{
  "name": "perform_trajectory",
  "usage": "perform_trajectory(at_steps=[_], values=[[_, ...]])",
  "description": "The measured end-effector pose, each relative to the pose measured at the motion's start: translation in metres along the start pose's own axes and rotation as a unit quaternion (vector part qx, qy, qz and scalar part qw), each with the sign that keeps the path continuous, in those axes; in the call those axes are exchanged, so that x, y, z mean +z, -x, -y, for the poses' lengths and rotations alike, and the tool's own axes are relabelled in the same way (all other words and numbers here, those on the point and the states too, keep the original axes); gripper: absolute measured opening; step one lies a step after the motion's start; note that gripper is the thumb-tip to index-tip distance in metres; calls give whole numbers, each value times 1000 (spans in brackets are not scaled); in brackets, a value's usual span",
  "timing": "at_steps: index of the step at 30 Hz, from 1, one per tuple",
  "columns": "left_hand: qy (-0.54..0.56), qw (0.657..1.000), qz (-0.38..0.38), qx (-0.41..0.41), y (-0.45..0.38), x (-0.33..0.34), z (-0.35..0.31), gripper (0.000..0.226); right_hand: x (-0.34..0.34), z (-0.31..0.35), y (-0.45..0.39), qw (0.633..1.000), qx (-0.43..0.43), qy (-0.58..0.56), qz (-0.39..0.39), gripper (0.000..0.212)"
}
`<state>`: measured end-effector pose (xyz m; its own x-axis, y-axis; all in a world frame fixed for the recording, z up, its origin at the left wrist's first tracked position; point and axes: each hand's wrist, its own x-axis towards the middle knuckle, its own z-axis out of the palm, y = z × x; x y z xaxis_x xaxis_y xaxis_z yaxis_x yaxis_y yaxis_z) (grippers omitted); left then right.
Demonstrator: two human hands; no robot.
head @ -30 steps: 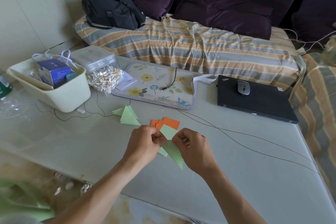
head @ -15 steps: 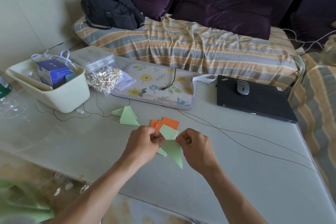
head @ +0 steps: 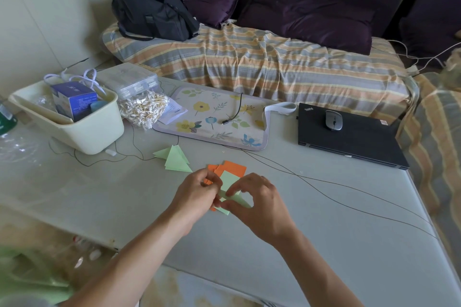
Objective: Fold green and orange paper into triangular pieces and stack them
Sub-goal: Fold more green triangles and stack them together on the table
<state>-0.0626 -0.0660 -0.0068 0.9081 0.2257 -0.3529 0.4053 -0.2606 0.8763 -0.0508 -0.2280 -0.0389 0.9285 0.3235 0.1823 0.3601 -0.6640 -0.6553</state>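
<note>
At the near middle of the table (head: 324,244), both hands meet over a green paper piece (head: 235,199). The left hand (head: 197,194) pinches its left end with curled fingers, likely to keep the fold from slipping, while the right hand (head: 257,203) arches over it, thumb and forefinger nipping the paper's edge as if to press or adjust a crease. The piece sits low, at or just above the tabletop; whether it touches I cannot tell.

Just beyond the hands lies a small pile of orange sheets (head: 233,168) with a pale green sheet (head: 230,179) on top, close enough to take the next one without stretching. Farther left, a few folded green triangles (head: 175,159) lean on each other, apart from the unfolded supply, probably as the start of the stack. No folded orange one shows there.

Farther out stand a cream tub (head: 97,129) at the far left, a flowered mat (head: 214,119) and a closed laptop (head: 349,137) to the right.
</note>
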Motion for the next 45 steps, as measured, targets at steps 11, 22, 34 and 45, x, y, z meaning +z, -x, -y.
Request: perform_trajectory(at_steps=[11, 22, 34, 45], values=[[-82, 991, -18, 107, 1, 0, 0, 10, -5, -1, -1, 993, 85, -82, -27, 11], [-107, 989, 13, 96, 0, 2, 3, 17, -3, 2, -1, 989, 98, -104, -25, 8], [-165, 979, -21, 115, 1, 5, 3, 23, 0, 8, 0, 993, 45, -102, -34, 11], [-143, 981, -42, 128, -1, 7, 2, 24, -1, 11, -2, 989, 82, -119, -39, 11]])
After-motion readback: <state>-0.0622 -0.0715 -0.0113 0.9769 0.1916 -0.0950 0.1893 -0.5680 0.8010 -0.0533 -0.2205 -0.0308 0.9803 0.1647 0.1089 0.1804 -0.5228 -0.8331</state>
